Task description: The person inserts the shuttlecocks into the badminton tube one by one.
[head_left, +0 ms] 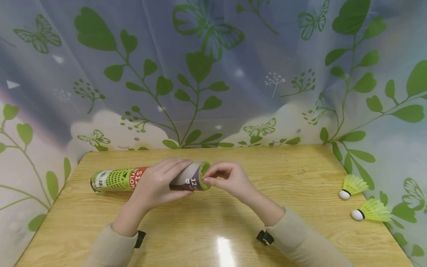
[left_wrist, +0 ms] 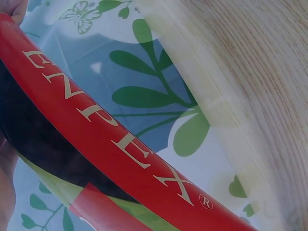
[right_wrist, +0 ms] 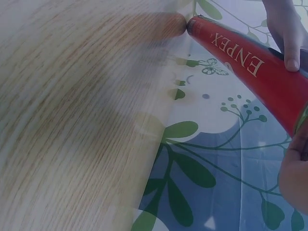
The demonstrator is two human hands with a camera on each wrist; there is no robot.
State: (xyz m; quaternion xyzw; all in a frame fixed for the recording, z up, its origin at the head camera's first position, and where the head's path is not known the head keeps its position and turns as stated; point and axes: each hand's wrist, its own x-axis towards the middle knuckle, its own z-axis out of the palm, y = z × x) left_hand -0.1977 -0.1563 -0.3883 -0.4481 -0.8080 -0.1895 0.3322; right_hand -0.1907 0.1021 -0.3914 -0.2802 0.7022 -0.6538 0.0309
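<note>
A printed shuttlecock tube (head_left: 120,179), green, red and grey, lies across the wooden table with its mouth toward the right. My left hand (head_left: 158,183) grips it around the middle, thumb along the near side. At the green-edged mouth, the thumb and forefinger of my right hand (head_left: 233,180) pinch close together at the rim; what lies between the fingertips is hidden. The tube's red side, lettered ENPEX, fills much of the left wrist view (left_wrist: 120,139). In the right wrist view the tube (right_wrist: 260,77) slants between the left hand (right_wrist: 288,43) and the right hand (right_wrist: 293,178).
Two yellow shuttlecocks with white heads, one farther back (head_left: 353,186) and one nearer (head_left: 371,211), lie at the right edge of the wooden table (head_left: 267,163). A leaf-patterned curtain (head_left: 233,92) rises along the back and sides.
</note>
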